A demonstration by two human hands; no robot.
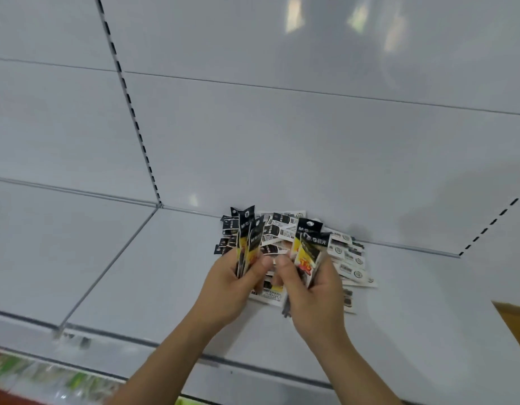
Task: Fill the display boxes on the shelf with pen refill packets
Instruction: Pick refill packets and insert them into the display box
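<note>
— Hands first: what are they doing?

— Left hand [238, 277] is gripping a small upright bunch of pen refill packets [248, 244], thumb pressing them against the curled fingers. Right hand [311, 285] is clutching a second bunch [307, 252] the same way, just beside the first.

— And the rest of the stock?

— It is lying in a loose pile [345, 260] on the shelf [165, 273], directly behind and beneath both hands, reaching back to the shelf's rear panel.

— Any display boxes being filled?

— None are showing. A brown corner [514, 323] is poking in at the shelf's right end; it may be a carton, but too little is showing to tell.

— So how far along?

— I am judging it early: packets are being gathered and sorted, nothing is sitting boxed, and the whole pile is waiting.
</note>
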